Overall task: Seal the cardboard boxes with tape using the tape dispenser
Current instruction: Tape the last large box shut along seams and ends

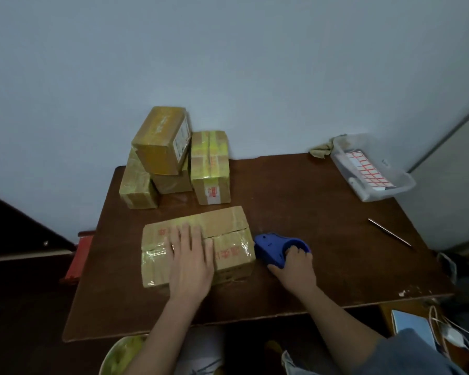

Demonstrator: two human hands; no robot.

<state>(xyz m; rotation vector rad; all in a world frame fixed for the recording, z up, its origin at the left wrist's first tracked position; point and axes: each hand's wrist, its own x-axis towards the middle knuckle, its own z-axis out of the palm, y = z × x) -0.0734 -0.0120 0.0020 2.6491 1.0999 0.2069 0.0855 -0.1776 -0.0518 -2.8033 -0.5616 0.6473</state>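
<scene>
near the bench's front edge, the left hand [191, 259] presses spread fingers flat on the cardboard box [198, 246] while the right hand [295, 263] grips the tape dispenser [274, 249] beside it; keep steady downward pressure and pull straight.

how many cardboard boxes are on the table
5: one under the left hand at the front; behind it, one far left, one upright, and one stacked on another. More may be hidden behind.
</scene>
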